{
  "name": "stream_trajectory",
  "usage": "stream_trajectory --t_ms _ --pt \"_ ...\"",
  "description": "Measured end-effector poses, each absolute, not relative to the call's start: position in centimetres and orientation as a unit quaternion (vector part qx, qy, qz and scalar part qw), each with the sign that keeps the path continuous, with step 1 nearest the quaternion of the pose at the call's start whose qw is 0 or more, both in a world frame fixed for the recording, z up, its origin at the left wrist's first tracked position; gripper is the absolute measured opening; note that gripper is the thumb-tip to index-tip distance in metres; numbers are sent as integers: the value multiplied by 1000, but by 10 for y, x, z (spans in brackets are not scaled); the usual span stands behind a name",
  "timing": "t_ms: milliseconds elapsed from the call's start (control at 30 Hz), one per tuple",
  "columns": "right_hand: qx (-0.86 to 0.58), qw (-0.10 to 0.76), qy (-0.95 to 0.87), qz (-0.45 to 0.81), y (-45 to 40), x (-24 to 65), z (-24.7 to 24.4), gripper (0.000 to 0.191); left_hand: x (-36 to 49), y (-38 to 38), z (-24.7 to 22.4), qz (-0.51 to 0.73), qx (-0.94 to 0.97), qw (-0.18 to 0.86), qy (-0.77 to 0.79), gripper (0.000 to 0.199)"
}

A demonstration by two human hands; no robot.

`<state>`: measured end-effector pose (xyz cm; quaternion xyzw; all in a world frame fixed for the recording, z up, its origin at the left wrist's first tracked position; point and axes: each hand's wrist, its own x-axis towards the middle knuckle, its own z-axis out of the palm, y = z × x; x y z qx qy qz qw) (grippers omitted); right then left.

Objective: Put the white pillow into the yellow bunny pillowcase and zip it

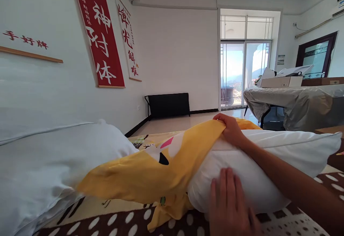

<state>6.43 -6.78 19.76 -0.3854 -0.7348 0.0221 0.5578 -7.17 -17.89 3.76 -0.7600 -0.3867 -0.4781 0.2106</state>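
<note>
A white pillow lies on its side across the bed, its left end inside a yellow pillowcase with pink, white and black printed patches. My right hand reaches over the pillow and grips the case's opening edge at the top, fingers curled round the cloth. Low in front, my left hand lies flat against the pillow's near side, fingers stretched out and slightly blurred. The left part of the case looks flat and loose, and one corner hangs down onto the sheet.
Another white pillow lies at the left. Brown dotted and cream patterned bedding is underneath. Beyond are a black folded frame by the wall, a plastic-covered table with boxes, and a glass sliding door.
</note>
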Motion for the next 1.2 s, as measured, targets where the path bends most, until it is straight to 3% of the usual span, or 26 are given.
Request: stream_trajectory --t_ms 133,300,467,667,900,1000,1067,1200 --pt "-374 515 -770 34 -108 60 211 29 -32 -170 69 -404 -769 278 -412 62" --pt "-349 473 -808 -39 -166 75 235 30 -29 -177 117 -397 -776 275 -404 49" --pt "-307 436 -840 -97 -210 97 248 26 -28 -180 149 -413 -781 181 -432 48" --pt "-259 401 -853 -211 -234 121 234 25 -44 -162 152 -400 -768 59 -496 40" --pt "-514 199 -808 -206 -183 146 204 71 -19 -153 119 -415 -757 113 -492 41" --pt "-604 140 -757 -208 -166 147 188 45 -7 -156 103 -419 -752 143 -488 38" --pt "-597 157 -754 -225 -161 144 182 26 -4 -164 99 -417 -773 140 -457 37" --pt "-468 338 -782 -235 -156 136 177 22 -2 -180 104 -409 -801 109 -425 43"
